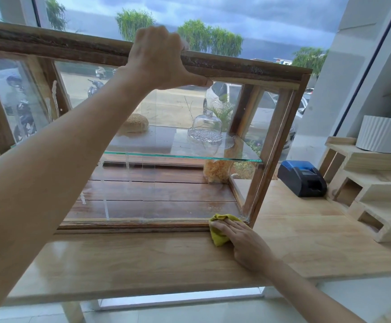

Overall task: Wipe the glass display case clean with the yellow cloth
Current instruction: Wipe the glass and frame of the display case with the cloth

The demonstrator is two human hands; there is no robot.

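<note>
Up top, the left hand [159,59] is curled over the dark wooden top rail of the wood-framed glass display case [269,145], fingers behind the rail and thumb pressed under its front edge, its grip closed on the rail. The case stands on the pale wooden worktop [143,259], towards its back edge. At the case's front right bottom corner, the right hand [243,241] lies flat, fingers spread, pressing the crumpled yellow cloth [220,231] against the lower frame and the worktop. A black and blue receipt printer [301,178] sits near the worktop's back right corner.
</note>
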